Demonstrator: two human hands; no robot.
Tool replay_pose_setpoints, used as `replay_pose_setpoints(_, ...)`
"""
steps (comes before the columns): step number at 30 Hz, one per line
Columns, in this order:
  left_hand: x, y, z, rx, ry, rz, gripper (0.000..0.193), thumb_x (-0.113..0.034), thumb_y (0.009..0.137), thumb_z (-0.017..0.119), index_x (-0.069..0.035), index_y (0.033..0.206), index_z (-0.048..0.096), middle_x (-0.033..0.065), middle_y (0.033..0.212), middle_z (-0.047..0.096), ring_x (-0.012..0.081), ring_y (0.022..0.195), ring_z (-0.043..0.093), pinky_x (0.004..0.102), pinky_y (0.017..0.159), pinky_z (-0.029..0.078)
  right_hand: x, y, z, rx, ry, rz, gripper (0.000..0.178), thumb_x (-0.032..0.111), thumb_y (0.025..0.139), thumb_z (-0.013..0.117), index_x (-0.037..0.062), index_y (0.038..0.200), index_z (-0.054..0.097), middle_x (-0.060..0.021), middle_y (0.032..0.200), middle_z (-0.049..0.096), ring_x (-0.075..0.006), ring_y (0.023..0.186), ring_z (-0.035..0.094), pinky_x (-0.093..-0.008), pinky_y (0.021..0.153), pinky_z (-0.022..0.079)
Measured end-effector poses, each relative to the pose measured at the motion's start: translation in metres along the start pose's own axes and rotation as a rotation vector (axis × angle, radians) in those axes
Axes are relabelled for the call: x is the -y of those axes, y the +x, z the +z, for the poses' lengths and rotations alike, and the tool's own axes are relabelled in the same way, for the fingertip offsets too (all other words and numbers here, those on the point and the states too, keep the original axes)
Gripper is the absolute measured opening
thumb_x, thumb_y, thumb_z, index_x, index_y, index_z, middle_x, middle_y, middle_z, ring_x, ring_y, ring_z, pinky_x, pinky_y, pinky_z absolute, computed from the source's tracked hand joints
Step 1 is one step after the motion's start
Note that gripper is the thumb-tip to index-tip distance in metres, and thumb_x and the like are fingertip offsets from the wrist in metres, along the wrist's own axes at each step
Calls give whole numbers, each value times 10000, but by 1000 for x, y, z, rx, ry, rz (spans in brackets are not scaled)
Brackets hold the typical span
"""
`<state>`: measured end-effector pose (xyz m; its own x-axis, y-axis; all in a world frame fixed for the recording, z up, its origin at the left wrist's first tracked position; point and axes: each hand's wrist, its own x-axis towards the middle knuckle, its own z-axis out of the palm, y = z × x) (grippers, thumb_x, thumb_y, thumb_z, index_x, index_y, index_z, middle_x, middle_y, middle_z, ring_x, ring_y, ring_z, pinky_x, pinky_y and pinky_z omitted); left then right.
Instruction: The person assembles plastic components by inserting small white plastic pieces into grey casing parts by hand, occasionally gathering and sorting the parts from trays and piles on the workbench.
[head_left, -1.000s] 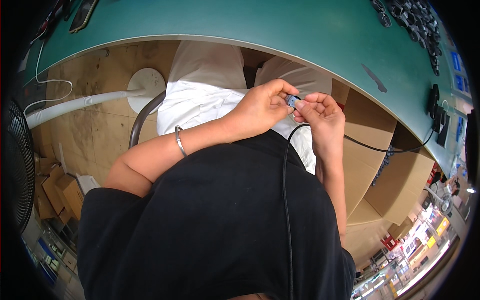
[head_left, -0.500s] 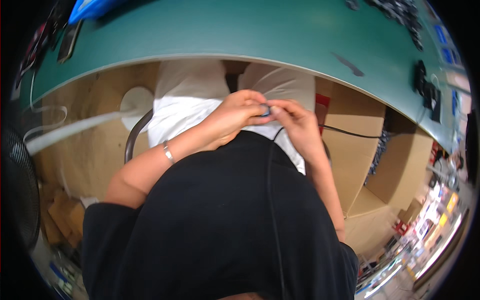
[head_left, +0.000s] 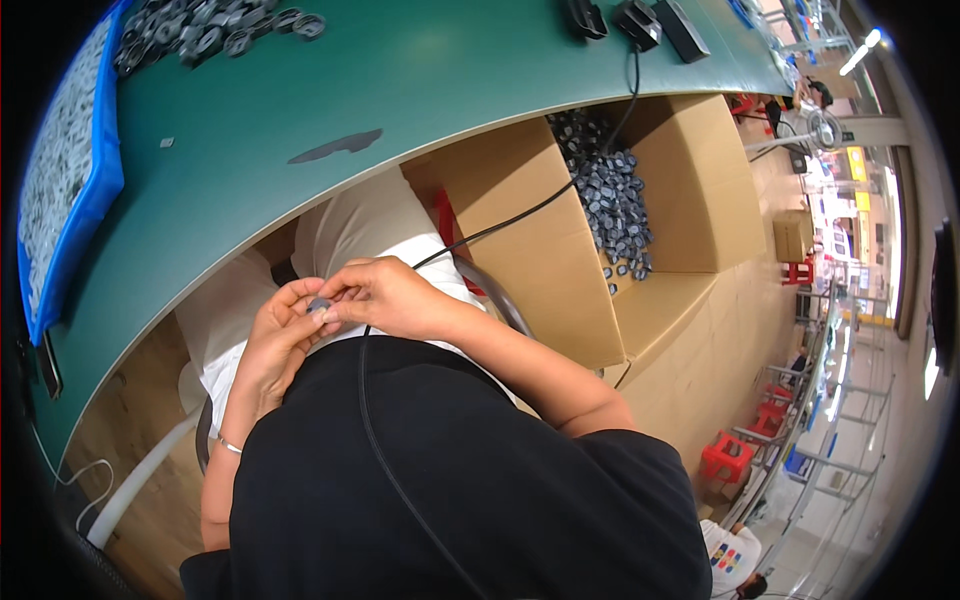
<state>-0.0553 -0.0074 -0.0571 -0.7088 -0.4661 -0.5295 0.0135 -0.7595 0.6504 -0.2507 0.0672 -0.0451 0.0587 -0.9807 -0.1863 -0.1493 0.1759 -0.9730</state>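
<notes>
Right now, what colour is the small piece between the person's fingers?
The small piece looks bluish grey, best seen in the head view.

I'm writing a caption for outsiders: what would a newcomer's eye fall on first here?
Probably the open cardboard box to the right of the person's legs, with many small blue-grey parts inside. Next, the bright blue tray of small pale pieces at the far left, by the green tabletop. Then the left hand and right hand, meeting in front of the black shirt at one small grey part.
</notes>
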Motion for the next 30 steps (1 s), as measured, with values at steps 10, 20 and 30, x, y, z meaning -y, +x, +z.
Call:
replay_pose_setpoints(10,4,-6,11,-194,219,172,314,-68,957,601,21,1247,519,125,1107,648,174,979,656,278,842,542,-19,9,8,33,14,-140,217,66,909,616,-45,1094,645,-160,997,665,-219,855,695,-329,771,533)
replay_pose_setpoints(20,3,-13,7,-171,-33,76,408,-226,1050,465,70,1331,464,156,1223,560,209,1105,624,289,949,513,-10,13,12,70,160,203,245,87,948,627,-37,1159,636,-97,1024,689,-127,933,653,-269,837,525)
replay_pose_setpoints(30,10,-15,3,-153,388,58,374,-165,1034,497,53,1336,469,153,1143,628,193,1028,649,308,898,546,0,11,23,77,-28,236,187,70,860,698,-36,1008,653,-76,817,697,-108,757,665,-257,699,533)
